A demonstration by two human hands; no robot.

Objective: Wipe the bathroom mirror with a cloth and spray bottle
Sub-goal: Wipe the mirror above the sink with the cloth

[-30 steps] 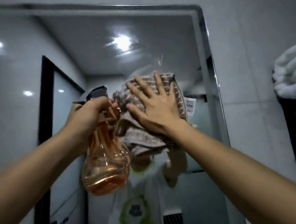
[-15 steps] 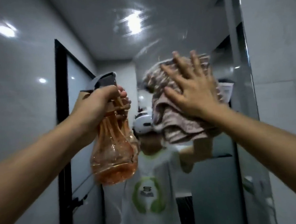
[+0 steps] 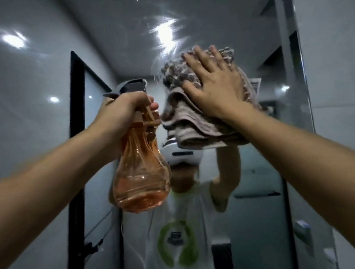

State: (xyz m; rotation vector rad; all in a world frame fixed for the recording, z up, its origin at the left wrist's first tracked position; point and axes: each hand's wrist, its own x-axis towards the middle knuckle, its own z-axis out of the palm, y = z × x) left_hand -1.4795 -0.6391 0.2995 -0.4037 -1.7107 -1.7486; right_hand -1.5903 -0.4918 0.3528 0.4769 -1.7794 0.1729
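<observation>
The mirror (image 3: 217,22) fills most of the head view, with wet streaks near a reflected ceiling light. My right hand (image 3: 213,85) lies flat, fingers spread, pressing a folded beige-grey cloth (image 3: 186,121) against the glass right of centre. My left hand (image 3: 124,108) is wrapped around the neck of an orange see-through spray bottle (image 3: 139,179), held upright just left of the cloth. The bottle has a grey trigger head and a little liquid at its bottom.
The mirror's right edge (image 3: 293,63) runs down beside a grey tiled wall (image 3: 335,60). The glass reflects a black-framed door (image 3: 78,141) on the left and a person in a white shirt with a headset.
My right hand and the cloth have slid rightwards and slightly up across the glass. The view has shifted right and down, so the mirror's top edge is out of frame. The bottle stays in my left hand.
</observation>
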